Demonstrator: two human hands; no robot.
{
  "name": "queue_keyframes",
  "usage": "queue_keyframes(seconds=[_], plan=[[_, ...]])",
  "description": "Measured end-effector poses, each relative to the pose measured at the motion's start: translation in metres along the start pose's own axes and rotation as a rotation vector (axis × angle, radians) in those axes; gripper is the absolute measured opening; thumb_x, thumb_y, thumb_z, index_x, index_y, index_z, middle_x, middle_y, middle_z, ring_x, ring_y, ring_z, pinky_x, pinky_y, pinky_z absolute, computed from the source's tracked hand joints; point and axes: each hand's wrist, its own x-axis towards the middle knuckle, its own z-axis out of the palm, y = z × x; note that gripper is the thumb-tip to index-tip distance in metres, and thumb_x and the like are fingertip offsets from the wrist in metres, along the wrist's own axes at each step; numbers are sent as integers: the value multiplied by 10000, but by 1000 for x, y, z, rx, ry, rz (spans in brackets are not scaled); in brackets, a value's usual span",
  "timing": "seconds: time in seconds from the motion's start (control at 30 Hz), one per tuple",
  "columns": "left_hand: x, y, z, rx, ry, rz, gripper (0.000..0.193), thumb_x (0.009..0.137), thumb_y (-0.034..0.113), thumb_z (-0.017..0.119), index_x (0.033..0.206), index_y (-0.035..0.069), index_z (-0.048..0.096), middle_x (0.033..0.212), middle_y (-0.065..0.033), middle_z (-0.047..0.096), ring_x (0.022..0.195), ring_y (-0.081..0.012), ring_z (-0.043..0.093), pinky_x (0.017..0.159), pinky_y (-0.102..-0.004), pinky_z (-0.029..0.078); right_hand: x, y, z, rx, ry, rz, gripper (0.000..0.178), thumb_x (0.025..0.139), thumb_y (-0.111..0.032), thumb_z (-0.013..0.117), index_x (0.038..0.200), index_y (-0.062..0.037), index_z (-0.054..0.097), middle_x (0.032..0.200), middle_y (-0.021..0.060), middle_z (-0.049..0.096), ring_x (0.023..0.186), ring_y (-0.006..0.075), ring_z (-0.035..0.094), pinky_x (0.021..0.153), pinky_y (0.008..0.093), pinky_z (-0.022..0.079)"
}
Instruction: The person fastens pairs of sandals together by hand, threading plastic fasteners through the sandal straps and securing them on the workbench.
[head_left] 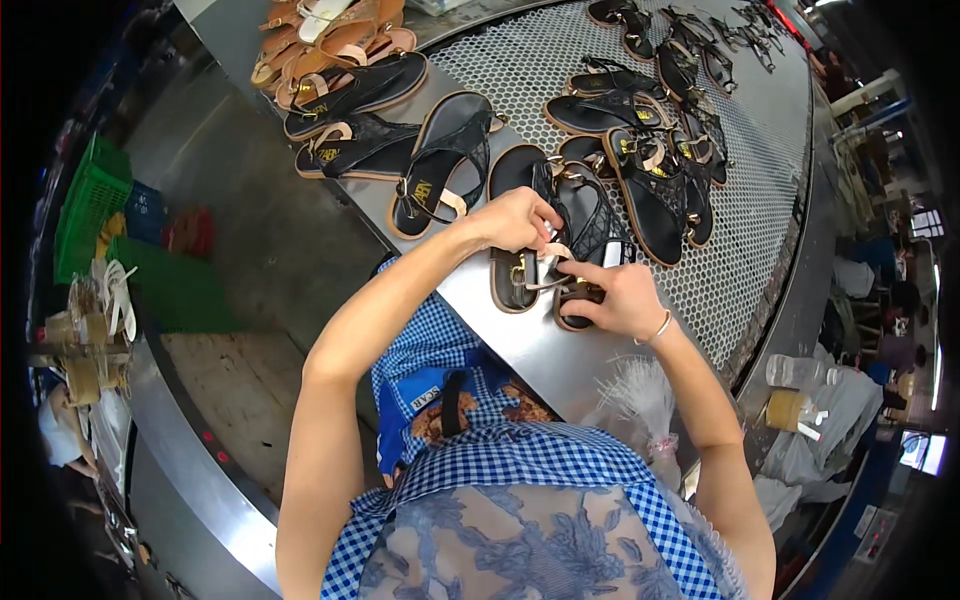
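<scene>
A pair of black thong sandals lies side by side on the metal table edge in front of me, heels toward me: one sandal [512, 285] at left, the other sandal [572, 308] at right. My left hand [518, 220] reaches over the pair, its fingers pinched on a sandal strap [553, 262] with a pale lining. From the right, my right hand [625, 298] curls its thumb and fingers around the heel end of the right-hand sandal. A bracelet circles that wrist. The fingers partly cover the strap ends, so their fastening is hard to make out.
More black sandals [440, 165] lie left of my hands, and others [650, 200] cover the perforated conveyor [760, 240] beyond. Tan sandals [330, 40] are piled at the far left. A bundle of clear plastic fasteners [640, 400] stands by my right forearm. A green crate [95, 205] sits far left.
</scene>
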Motion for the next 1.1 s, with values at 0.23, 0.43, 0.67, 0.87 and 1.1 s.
queue_keyframes(seconds=[0.23,0.43,0.67,0.87,1.1], plan=[[-14,-1,16,104,191,229,278,718,21,681,981,20,591,765,-81,670,688,-132,617,626,-268,480,24,6,-3,851,195,404,309,963,-218,410,1137,-11,559,654,-42,490,570,31,411,507,179,355],[-25,-2,25,408,253,309,117,704,127,695,768,33,667,804,-71,666,728,-261,632,649,-338,489,37,-22,-23,328,328,287,283,778,-190,639,1034,-71,630,815,73,612,652,216,600,593,317,450],[-35,-6,42,556,449,288,70,780,66,566,769,-3,567,812,-138,572,717,-354,576,630,-418,457,38,-17,-17,150,220,270,284,706,-96,681,987,-100,643,782,57,607,684,204,608,605,316,469],[-42,-10,45,552,507,302,81,797,72,557,814,-8,560,821,-139,561,741,-354,570,650,-418,461,29,-6,-18,-217,147,56,302,658,-109,695,956,-120,648,738,44,583,669,257,590,561,351,462],[-33,3,52,693,549,297,117,794,151,599,818,42,634,789,-71,570,748,-264,589,617,-377,475,29,-6,-13,-195,71,156,272,662,-106,689,925,-84,622,776,80,625,688,282,611,584,371,472]])
